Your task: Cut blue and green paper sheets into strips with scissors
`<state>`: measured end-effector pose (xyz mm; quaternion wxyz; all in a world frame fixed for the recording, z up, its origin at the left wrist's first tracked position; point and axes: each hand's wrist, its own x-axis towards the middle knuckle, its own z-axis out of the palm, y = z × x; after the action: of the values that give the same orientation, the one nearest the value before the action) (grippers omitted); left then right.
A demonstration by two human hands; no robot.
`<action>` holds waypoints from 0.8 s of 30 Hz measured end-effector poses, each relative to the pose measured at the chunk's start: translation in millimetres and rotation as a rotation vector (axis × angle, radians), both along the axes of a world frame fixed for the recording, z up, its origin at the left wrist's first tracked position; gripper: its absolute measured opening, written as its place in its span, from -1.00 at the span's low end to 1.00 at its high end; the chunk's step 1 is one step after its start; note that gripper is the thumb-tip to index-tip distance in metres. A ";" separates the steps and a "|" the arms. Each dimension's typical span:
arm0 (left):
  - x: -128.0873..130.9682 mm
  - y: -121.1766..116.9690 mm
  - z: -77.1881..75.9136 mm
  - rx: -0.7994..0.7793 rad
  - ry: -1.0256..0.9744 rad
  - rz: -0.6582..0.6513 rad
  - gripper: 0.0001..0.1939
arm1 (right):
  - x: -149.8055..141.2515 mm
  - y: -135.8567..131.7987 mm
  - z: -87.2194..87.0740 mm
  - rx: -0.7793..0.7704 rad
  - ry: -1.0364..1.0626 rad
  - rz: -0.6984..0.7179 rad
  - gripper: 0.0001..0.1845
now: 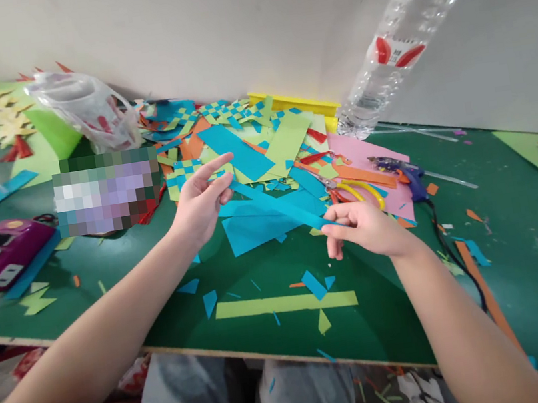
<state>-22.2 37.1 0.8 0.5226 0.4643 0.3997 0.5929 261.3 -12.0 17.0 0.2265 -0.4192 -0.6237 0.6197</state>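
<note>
A blue paper strip (277,205) is stretched slantwise between my two hands, above the green table. My left hand (203,196) pinches its upper left end between thumb and fingers, the index finger reaching forward. At the lower right end, my right hand (361,228) grips the strip between thumb and fingers. Beneath it lie larger blue paper pieces (248,233). Yellow-handled scissors (361,193) rest just beyond my right hand, their blades partly covered by paper. Closer to me, a light green paper strip (287,304) lies flat among small blue scraps.
Woven blue-green paper pieces (230,109) are heaped against the wall. A clear plastic bottle (393,55) and a blue glue gun (412,180) with its cord are at right. At left are a plastic bag (88,110) and a purple power strip (8,254).
</note>
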 end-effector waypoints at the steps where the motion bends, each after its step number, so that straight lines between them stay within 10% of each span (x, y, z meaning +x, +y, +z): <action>1: 0.8 -0.8 0.4 0.017 -0.001 0.004 -0.69 | -0.5 0.4 -0.7 -0.004 0.009 -0.011 -0.74; 7: 6.6 -9.1 3.2 0.020 0.073 -0.191 -0.57 | -16.6 0.0 -10.9 0.074 0.098 -0.215 -0.73; 13: 15.2 -21.0 4.2 0.050 0.597 -0.626 -0.67 | -35.6 -9.1 -16.4 0.025 0.115 -0.139 -0.75; 24: 16.8 -25.8 6.6 0.141 0.694 -0.573 -0.71 | -34.9 -13.3 -13.0 0.029 -0.017 0.025 -0.73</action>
<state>-5.5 11.3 7.4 0.4680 0.7618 0.3653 0.2593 226.4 -25.3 4.1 0.2193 -0.4133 -0.6397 0.6098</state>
